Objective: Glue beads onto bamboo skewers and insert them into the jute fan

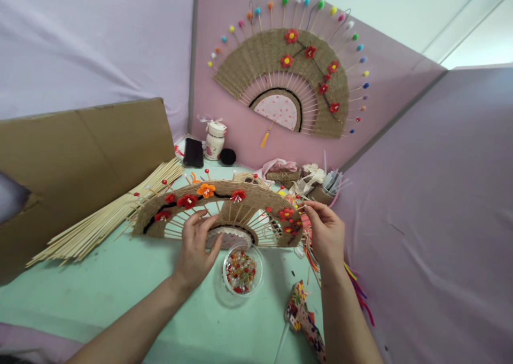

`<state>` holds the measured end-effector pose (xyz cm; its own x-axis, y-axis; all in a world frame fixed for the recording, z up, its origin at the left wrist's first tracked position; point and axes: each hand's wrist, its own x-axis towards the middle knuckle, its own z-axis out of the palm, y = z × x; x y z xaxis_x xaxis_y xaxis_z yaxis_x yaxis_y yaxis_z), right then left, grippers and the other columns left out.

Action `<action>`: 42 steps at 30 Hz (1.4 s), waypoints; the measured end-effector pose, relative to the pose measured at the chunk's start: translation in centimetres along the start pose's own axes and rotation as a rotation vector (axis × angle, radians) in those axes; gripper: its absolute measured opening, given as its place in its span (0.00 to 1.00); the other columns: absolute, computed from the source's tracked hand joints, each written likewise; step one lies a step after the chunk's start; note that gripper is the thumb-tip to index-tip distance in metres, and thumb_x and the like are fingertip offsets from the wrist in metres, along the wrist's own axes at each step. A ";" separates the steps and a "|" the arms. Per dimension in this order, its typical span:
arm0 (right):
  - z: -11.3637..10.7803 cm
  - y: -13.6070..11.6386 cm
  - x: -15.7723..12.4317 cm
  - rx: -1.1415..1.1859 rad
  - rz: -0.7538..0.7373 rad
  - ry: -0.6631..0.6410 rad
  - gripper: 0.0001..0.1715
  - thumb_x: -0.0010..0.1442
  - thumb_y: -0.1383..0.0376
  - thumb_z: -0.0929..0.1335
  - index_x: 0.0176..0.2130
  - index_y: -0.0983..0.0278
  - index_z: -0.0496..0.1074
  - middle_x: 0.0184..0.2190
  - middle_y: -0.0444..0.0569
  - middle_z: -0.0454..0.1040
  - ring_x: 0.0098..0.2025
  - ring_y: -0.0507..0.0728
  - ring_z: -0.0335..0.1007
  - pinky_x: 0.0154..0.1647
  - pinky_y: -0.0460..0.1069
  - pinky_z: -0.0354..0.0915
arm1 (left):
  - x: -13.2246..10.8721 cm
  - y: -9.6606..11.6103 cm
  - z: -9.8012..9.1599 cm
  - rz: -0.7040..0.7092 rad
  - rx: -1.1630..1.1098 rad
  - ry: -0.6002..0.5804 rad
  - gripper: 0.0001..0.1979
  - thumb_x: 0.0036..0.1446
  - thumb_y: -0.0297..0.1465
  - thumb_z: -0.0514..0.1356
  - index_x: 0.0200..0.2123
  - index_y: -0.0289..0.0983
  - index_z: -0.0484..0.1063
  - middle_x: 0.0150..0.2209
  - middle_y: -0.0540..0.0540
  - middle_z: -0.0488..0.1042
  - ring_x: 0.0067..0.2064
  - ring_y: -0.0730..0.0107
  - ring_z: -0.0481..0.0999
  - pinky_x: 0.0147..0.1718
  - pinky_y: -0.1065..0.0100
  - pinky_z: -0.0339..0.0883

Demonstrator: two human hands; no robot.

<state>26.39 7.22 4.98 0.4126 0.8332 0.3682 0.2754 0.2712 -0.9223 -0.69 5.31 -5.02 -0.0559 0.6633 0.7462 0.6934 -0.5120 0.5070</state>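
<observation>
A woven twine fan (232, 193) with wooden ribs, red and orange flowers and a black branch stands tilted on the table. Small red and pale beads tip several of its sticks. My left hand (196, 249) rests against the middle ribs, fingers spread, near the fan's white dotted centre. At the fan's right end, my right hand (326, 229) pinches what looks like a tiny pale bead at a stick's tip; the fingers partly hide it. In front of the fan is a clear plastic cup (259, 284) of red, orange and clear beads.
A bundle of thin sticks (108, 214) lies left beside a cardboard box (84, 139). Behind are a white bottle (215, 139), a dark phone (194, 153) and a cup of glue sticks (323, 193). A floral-wrapped tool (297, 305) lies front right. A larger fan (276, 59) hangs behind.
</observation>
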 end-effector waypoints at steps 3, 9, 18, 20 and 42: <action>0.0 0.0 0.0 -0.004 0.002 0.002 0.12 0.52 0.57 0.74 0.35 0.62 0.80 0.33 0.49 0.81 0.36 0.58 0.76 0.42 0.54 0.70 | 0.0 0.0 0.0 -0.006 -0.008 -0.007 0.21 0.59 0.28 0.60 0.56 0.40 0.64 0.55 0.38 0.61 0.57 0.56 0.68 0.54 0.54 0.70; 0.0 -0.2 0.0 -0.008 0.001 0.004 0.11 0.52 0.57 0.75 0.34 0.61 0.80 0.33 0.48 0.81 0.36 0.57 0.76 0.42 0.53 0.70 | 0.0 0.0 0.0 0.010 -0.006 -0.003 0.21 0.59 0.27 0.60 0.56 0.39 0.64 0.54 0.38 0.61 0.57 0.56 0.68 0.54 0.56 0.70; -0.1 0.3 0.1 -0.004 -0.001 0.003 0.12 0.52 0.57 0.75 0.35 0.62 0.80 0.32 0.48 0.81 0.35 0.57 0.75 0.41 0.53 0.69 | -0.1 -0.1 0.1 -0.001 -0.005 -0.010 0.21 0.59 0.27 0.60 0.56 0.39 0.64 0.54 0.38 0.61 0.57 0.57 0.68 0.55 0.55 0.69; -0.2 0.2 0.0 -0.008 -0.002 0.003 0.12 0.52 0.57 0.75 0.35 0.62 0.80 0.32 0.48 0.81 0.35 0.57 0.75 0.41 0.53 0.69 | 0.0 0.0 0.0 -0.003 -0.007 -0.009 0.22 0.59 0.28 0.60 0.56 0.40 0.64 0.54 0.38 0.61 0.57 0.56 0.68 0.55 0.55 0.69; 0.0 -0.3 -0.3 0.002 -0.079 -0.030 0.08 0.56 0.59 0.72 0.36 0.60 0.79 0.35 0.48 0.81 0.39 0.58 0.76 0.45 0.54 0.69 | -0.2 -0.1 0.0 -0.015 0.001 -0.017 0.21 0.59 0.28 0.60 0.56 0.40 0.64 0.55 0.38 0.61 0.57 0.56 0.68 0.55 0.53 0.69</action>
<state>26.18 6.92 5.18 0.3635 0.8234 0.4358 0.3045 0.3371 -0.8909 -0.74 5.28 -5.24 -0.0543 0.6801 0.7311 0.6934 -0.5012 0.5177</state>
